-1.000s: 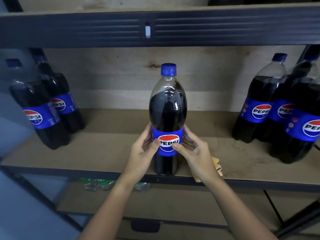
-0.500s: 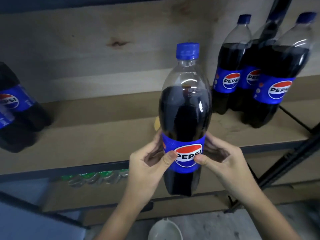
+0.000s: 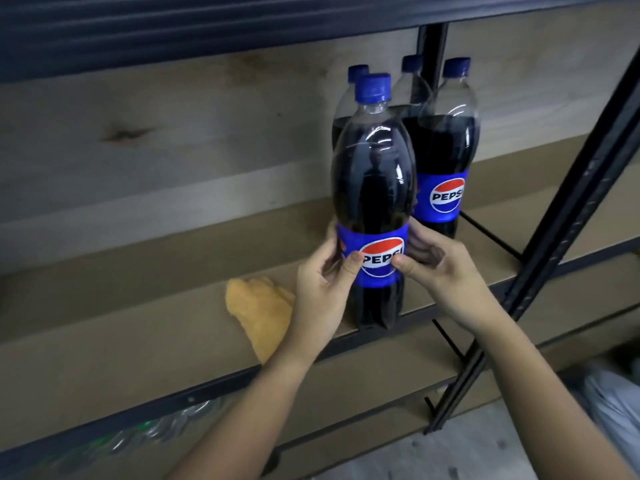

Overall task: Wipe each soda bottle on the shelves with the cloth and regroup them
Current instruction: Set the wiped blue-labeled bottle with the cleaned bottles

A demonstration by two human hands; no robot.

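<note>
A large Pepsi bottle point(image 3: 372, 188) with a blue cap stands upright near the front edge of the wooden shelf point(image 3: 145, 327). My left hand point(image 3: 322, 292) and my right hand point(image 3: 440, 271) grip it from both sides at the blue label, thumbs on the logo. Right behind it stands a group of three more Pepsi bottles point(image 3: 448, 150), partly hidden by the held one. A yellow cloth point(image 3: 261, 311) lies crumpled on the shelf, just left of my left wrist.
A black steel upright point(image 3: 568, 216) slants down the right side, and a second post point(image 3: 429, 46) stands behind the bottle group. The upper shelf beam point(image 3: 207, 26) runs overhead. Clear bottles with green caps point(image 3: 152, 431) lie on the lower shelf at the left.
The held bottle has been carried right, from the shelf's middle to just in front of the right-hand group. The cloth now lies uncovered to its left. The left bottles are out of view.
</note>
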